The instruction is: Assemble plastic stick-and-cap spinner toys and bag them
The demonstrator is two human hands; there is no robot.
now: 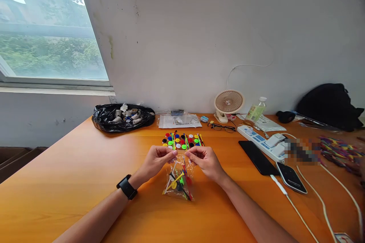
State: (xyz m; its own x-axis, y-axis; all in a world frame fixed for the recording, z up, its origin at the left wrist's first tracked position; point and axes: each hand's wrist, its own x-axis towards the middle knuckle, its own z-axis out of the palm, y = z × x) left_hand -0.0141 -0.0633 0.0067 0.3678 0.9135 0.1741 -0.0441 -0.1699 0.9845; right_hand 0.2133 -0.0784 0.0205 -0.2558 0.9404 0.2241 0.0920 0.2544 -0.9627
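Note:
A clear plastic bag (179, 191) hangs between my hands, low over the table. Inside it are several coloured plastic sticks and round pieces in yellow, white, black, green and red. My left hand (160, 160), with a black watch on the wrist, pinches the bag's top edge at the left corner. At the right corner my right hand (205, 160) pinches the same edge between thumb and fingers. Just beyond the bag lie several coloured discs (178, 145) in rows, with thin coloured sticks (186, 141) among them.
A black plastic bag (99, 119) of grey rolls is at the back left. Behind are a small fan (229, 101), glasses (224, 128) and a bottle (256, 110). To the right lie a power strip (256, 136), a black phone (256, 158), a charger (291, 176) and cables.

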